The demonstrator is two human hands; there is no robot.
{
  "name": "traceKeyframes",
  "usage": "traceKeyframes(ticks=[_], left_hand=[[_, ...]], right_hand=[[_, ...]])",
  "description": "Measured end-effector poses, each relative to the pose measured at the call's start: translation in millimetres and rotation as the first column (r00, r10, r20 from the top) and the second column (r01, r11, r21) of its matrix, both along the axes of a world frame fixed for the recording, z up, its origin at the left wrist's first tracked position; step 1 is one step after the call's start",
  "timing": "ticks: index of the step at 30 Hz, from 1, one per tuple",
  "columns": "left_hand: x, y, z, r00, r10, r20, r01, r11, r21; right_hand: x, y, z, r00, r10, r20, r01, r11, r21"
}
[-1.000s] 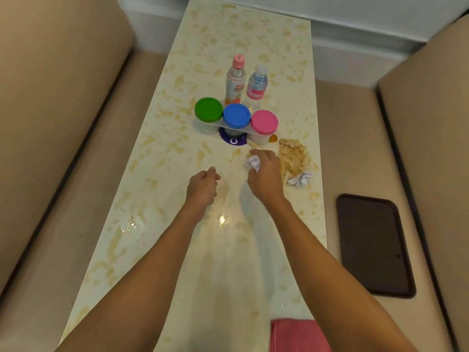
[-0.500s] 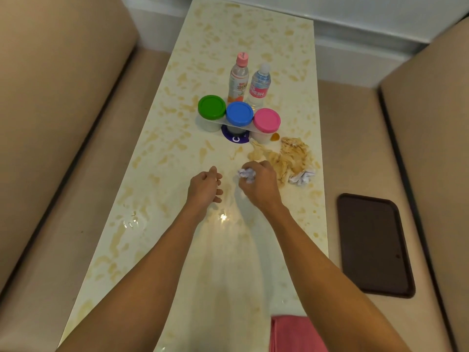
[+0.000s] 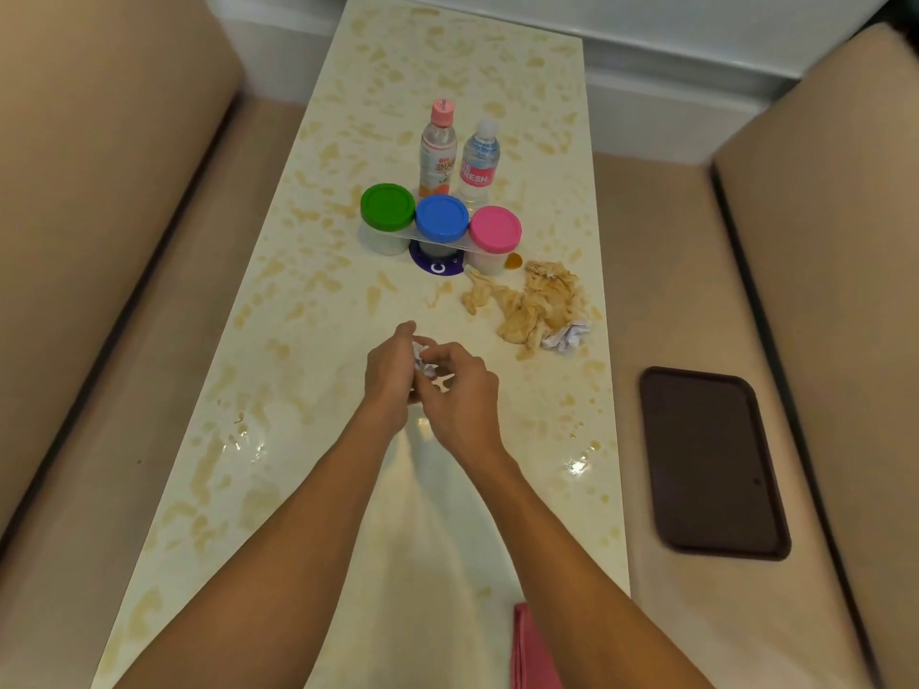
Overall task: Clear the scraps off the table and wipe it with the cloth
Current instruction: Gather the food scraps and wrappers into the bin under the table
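A small crumpled white paper scrap (image 3: 422, 361) sits between my two hands over the middle of the speckled cream table (image 3: 308, 340). My right hand (image 3: 460, 397) pinches it with the fingertips, and my left hand (image 3: 390, 372) is cupped against it from the left. A heap of stained brownish tissue (image 3: 529, 303) lies on the table to the right, with another crumpled white paper ball (image 3: 567, 335) at its near edge. A pink cloth (image 3: 532, 648) shows at the table's near edge.
Three jars with green (image 3: 388, 207), blue (image 3: 441, 217) and pink (image 3: 495, 229) lids stand mid-table, two bottles (image 3: 457, 151) behind them. A dark tray (image 3: 711, 462) lies on the right bench seat. Wet drops (image 3: 579, 462) glisten near the right edge. Padded benches flank the table.
My right hand has carried the white paper scrap leftward and toward me, away from the tissue heap. My left hand has closed in on it, so both hands now meet.
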State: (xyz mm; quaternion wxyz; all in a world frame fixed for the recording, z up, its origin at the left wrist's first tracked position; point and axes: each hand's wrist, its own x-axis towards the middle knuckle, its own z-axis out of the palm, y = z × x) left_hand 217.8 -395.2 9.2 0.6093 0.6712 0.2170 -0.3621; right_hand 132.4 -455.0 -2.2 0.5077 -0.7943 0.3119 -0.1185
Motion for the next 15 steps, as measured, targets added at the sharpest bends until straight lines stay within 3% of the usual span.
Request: traceKeyframes(ticks=[9, 15], left_hand=[[-5.4, -6.1, 2.1, 0.999, 0.021, 0.040, -0.023, 0.999, 0.044], [-3.0, -8.7, 4.8, 0.999, -0.020, 0.050, 0.018, 0.999, 0.047]], right_hand=[[-17.0, -17.4, 7.2, 0.987, 0.159, 0.015, -0.159, 0.987, -0.017], [-17.3, -62.8, 11.1, 0.999, 0.016, 0.029, -0.014, 0.997, -0.074]])
